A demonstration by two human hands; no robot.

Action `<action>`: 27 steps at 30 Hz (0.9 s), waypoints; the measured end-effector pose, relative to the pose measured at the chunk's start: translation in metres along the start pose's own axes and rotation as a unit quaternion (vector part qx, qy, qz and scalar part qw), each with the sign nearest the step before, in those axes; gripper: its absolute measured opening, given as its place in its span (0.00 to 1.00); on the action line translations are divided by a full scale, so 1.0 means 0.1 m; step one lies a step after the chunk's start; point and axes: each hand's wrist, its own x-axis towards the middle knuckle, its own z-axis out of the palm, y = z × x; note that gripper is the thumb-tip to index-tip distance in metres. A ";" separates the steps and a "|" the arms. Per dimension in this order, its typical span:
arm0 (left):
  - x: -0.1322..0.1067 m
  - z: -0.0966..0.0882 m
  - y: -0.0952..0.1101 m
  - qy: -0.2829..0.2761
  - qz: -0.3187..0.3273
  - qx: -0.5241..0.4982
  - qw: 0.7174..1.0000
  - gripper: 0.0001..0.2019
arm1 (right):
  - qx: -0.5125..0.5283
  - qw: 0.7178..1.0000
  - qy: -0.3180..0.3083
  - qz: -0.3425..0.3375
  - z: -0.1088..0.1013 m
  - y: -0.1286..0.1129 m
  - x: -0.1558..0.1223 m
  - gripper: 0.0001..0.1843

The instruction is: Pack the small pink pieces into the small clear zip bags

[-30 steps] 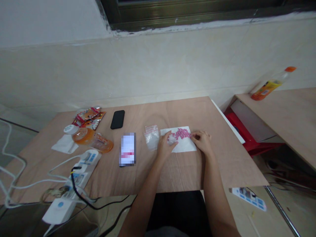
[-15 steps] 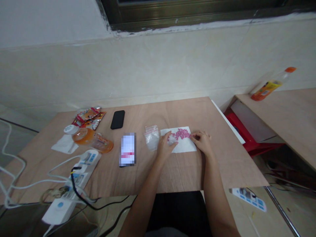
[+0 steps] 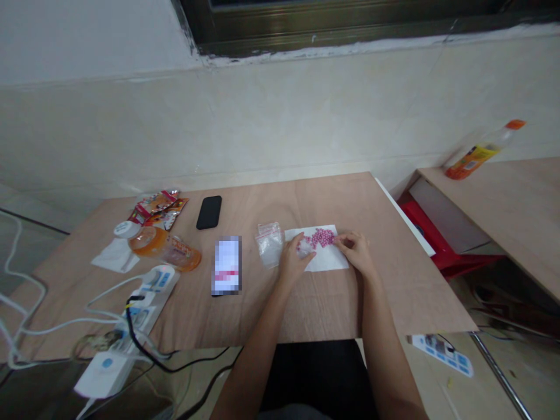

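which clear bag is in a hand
The small bag in the left hand, over the paper; the other bag lies on the table beside the paper, untouched.

Right fingers [image 3: 345,240]: touching glossy, smooth pink beads [image 3: 322,237]. Left fingers [image 3: 296,242]: on a crinkled, shiny clear plastic scrap [image 3: 305,248]; just beyond them, a clear plastic bag [image 3: 269,245], thin and glossy. Beneath both: matt white paper sheet [image 3: 328,263], smooth, on a plywood tabletop [image 3: 394,286], matt, fine-grained.
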 end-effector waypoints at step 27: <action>0.01 0.01 -0.02 -0.010 0.000 -0.024 1.000 0.32 | 0.047 0.995 -0.065 -0.066 0.29 -0.43 -0.01 0.11</action>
